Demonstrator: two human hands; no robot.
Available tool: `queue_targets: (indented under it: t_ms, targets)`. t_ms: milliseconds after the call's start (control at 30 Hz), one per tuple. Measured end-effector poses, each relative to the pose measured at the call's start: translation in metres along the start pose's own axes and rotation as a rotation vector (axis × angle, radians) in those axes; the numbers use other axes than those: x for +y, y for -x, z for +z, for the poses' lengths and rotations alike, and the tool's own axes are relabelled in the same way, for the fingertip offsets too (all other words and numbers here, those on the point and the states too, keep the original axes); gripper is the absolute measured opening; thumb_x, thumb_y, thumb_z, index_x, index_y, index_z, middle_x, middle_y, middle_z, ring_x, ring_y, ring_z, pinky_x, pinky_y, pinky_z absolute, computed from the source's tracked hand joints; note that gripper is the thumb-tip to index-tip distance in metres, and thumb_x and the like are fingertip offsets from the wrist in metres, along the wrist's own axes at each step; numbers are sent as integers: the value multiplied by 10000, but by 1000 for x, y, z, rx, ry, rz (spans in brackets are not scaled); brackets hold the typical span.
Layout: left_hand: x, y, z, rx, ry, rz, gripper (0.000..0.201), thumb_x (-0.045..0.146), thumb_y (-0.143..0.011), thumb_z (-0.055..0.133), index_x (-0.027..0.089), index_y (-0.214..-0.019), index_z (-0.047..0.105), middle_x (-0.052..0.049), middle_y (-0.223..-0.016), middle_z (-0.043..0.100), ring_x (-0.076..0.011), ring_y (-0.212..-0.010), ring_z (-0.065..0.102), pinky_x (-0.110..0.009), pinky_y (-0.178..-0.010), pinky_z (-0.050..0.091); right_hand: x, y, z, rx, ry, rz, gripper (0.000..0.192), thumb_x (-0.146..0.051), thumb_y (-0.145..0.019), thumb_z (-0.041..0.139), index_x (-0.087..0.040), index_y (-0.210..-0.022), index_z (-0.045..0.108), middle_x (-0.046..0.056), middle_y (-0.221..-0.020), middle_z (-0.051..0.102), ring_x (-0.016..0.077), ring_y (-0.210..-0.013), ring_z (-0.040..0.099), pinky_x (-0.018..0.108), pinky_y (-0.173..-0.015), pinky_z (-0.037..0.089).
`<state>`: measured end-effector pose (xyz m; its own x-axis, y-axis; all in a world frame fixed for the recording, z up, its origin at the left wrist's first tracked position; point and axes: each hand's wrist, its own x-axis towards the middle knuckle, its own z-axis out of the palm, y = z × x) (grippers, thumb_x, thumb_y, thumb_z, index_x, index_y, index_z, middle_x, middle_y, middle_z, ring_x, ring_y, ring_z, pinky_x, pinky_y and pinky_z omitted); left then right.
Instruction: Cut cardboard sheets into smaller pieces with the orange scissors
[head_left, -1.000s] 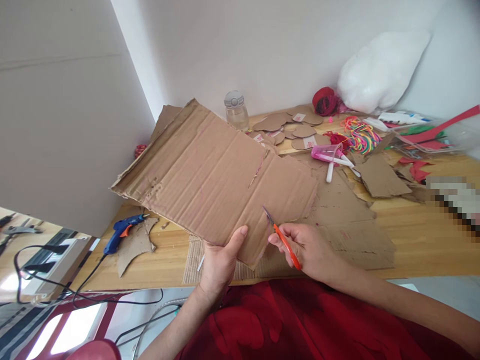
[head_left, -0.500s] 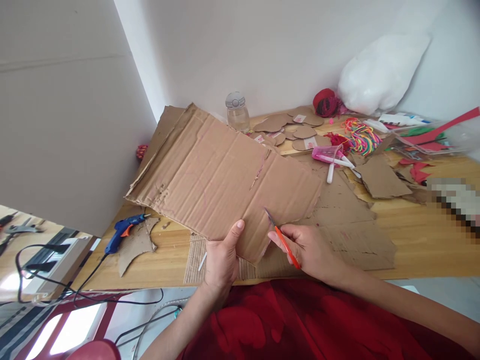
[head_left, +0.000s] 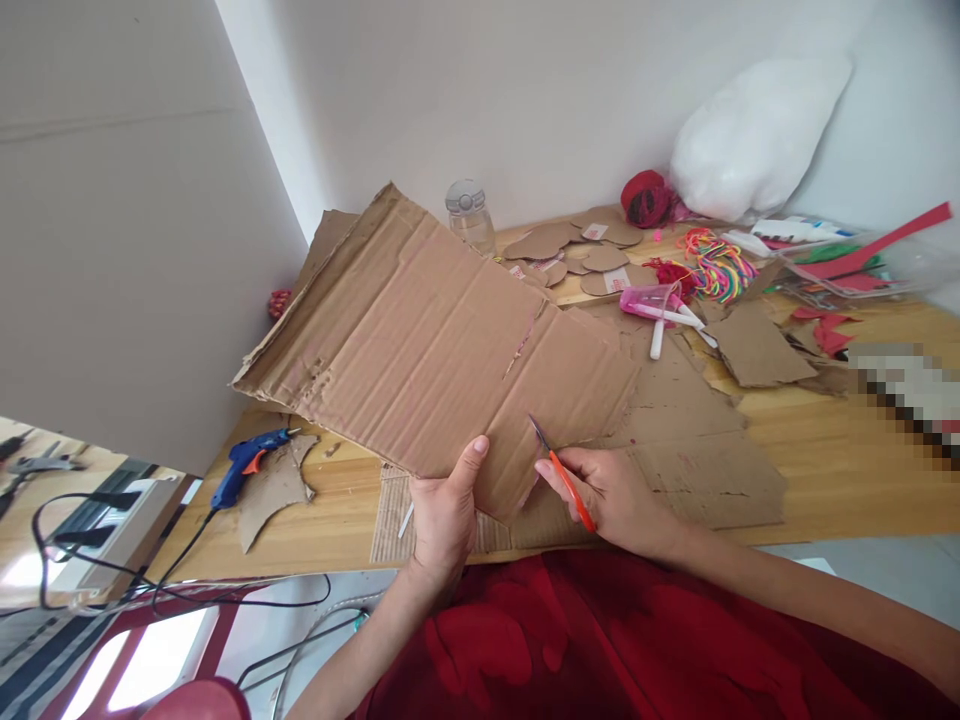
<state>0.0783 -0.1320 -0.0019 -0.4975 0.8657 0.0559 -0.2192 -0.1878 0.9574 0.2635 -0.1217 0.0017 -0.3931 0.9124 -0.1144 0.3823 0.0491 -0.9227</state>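
A large creased sheet of cardboard (head_left: 435, 340) is tilted up over the table, its near edge gripped by my left hand (head_left: 446, 505) with the thumb on top. Faint pink lines and a short torn slit mark its face. My right hand (head_left: 600, 490) is closed around orange-handled scissors (head_left: 571, 488). Their narrow blades point up and to the left, over the lower right part of the sheet. Whether the blades have cut into the cardboard there is hard to see. Beneath lie more flat cardboard pieces (head_left: 705, 470).
A blue glue gun (head_left: 244, 465) lies at left by a cardboard scrap (head_left: 279, 490) and a power strip (head_left: 124, 535). Behind are a glass jar (head_left: 471, 222), cut cardboard shapes (head_left: 544, 240), colourful cords (head_left: 716, 265), a pink cup with markers (head_left: 649, 300) and a white stuffing bag (head_left: 757, 140).
The far left end of the cardboard sheet has swung slightly up and left. Both hands keep their grip, and the scissors stay almost in the same place. The camera view has shifted a little.
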Motion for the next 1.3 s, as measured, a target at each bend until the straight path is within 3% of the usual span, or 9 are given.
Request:
queue_targets:
  t_ms: [233, 367, 567, 833, 1033, 1300]
  targets:
    - [-1, -1, -7, -18, -131, 88, 642, 325, -752, 849, 200, -1328, 594, -108, -1246, 703, -260, -1235, 634, -373, -1055, 511, 3, -1, 1, -86, -146, 68, 493, -605, -953, 537, -208, -666, 479, -44, -548, 489, 124, -521, 476, 251, -519, 333]
    - [0, -1, -11, -46, -239, 176, 580, 328, -756, 845, 189, -1275, 629, -100, -1208, 716, -259, -1241, 629, -378, -1090, 481, 0, 0, 0, -90, -95, 64, 508, -614, -964, 512, -202, -668, 506, -24, -582, 541, 126, -542, 472, 258, -534, 338]
    - [1, 0, -7, -12, -214, 155, 624, 349, -758, 840, 200, -1314, 598, -103, -1220, 709, -260, -1255, 621, -391, -1096, 483, -4, -1, -4, -69, 34, 21, 525, -598, -977, 500, -204, -632, 520, -27, -548, 544, 136, -524, 483, 273, -528, 302]
    - [-2, -1, -3, -3, -103, 98, 683, 316, -750, 850, 214, -1362, 563, -104, -1265, 695, -252, -1251, 626, -365, -1074, 500, 1, -8, 1, 9, 119, -65, 518, -549, -981, 522, -206, -598, 454, -47, -540, 438, 122, -528, 409, 273, -538, 276]
    - [-1, -5, -5, 13, -107, 91, 683, 325, -748, 851, 218, -1360, 567, -108, -1319, 671, -256, -1238, 633, -368, -1057, 515, 3, -10, 3, -41, -10, 43, 525, -622, -924, 573, -215, -620, 439, -48, -517, 469, 123, -499, 446, 265, -513, 275]
    - [4, -8, -10, 38, -138, 80, 690, 315, -707, 882, 193, -1328, 607, -102, -1180, 732, -249, -1129, 684, -388, -1043, 521, 3, 4, 4, -180, -233, 79, 552, -676, -934, 512, -215, -645, 422, -32, -559, 502, 118, -522, 418, 249, -521, 320]
